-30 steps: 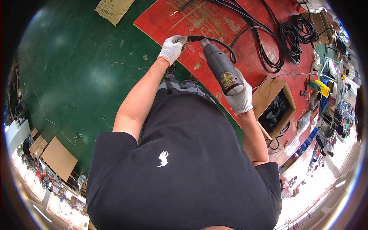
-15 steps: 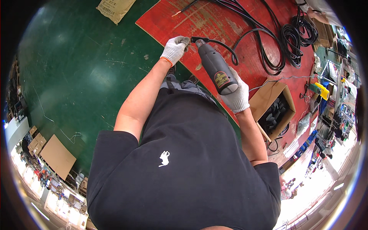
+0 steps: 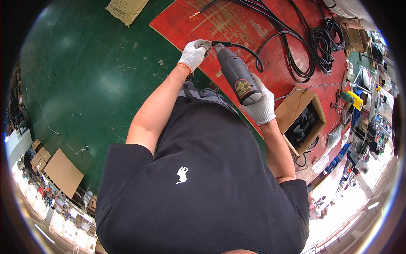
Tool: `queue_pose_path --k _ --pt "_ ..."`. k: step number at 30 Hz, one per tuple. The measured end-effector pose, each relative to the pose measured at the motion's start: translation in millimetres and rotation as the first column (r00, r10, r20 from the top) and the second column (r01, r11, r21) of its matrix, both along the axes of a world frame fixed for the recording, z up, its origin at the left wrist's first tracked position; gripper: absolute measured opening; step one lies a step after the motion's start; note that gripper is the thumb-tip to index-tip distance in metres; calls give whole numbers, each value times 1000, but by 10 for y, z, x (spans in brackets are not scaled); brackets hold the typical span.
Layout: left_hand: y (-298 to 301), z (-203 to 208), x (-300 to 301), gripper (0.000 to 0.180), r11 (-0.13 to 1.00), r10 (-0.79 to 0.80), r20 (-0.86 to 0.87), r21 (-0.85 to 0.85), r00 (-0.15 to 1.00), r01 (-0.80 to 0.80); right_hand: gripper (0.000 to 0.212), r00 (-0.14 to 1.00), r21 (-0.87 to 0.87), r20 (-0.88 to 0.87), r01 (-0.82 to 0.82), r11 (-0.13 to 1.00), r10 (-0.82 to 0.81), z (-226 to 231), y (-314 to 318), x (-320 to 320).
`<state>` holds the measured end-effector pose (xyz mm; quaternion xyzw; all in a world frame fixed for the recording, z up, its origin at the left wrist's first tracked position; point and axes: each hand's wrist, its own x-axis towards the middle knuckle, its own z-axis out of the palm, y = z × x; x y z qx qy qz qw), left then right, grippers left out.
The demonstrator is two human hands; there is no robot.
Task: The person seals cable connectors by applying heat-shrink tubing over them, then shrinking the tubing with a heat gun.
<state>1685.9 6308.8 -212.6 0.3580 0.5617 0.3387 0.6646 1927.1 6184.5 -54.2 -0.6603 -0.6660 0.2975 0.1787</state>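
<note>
My left hand [image 3: 195, 55], in a white knit glove with an orange cuff, pinches the end of a black cable [image 3: 246, 48] at the edge of the red tabletop [image 3: 186, 23]. In my gloved right hand [image 3: 263, 105] is a dark grey heat gun [image 3: 237, 73] with a warning label near its rear. The gun's metal nozzle points away from me and to the left, close against the cable end beside my left fingertips. From there the cable curves to the right over the table. My left fingers partly hide its tip.
Long black cables [image 3: 288, 53] and a coil [image 3: 322, 53] lie across the red surface. Right of my right hand stands an open cardboard box [image 3: 292, 111] holding black pieces. Another person's arm [image 3: 353, 23] reaches in at the upper right. A brown sack [image 3: 126, 12] lies on the green floor.
My hands and the heat gun hold almost the same place. At the upper right the other person's arm has shifted, and the cable coil beside it has moved slightly left.
</note>
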Motion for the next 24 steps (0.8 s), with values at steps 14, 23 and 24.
queue_pose_path --k 14,23,24 --pt "9 -30 10 31 1000 14 5 8 1000 -14 85 1000 -50 9 -20 999 20 20 31 -16" --pt "13 25 13 29 1000 10 -4 5 1000 -10 91 999 -42 18 -41 998 42 48 54 -14" --pt "14 30 21 29 1000 12 1 12 1000 -12 91 999 -42 18 -42 998 43 46 55 -13"
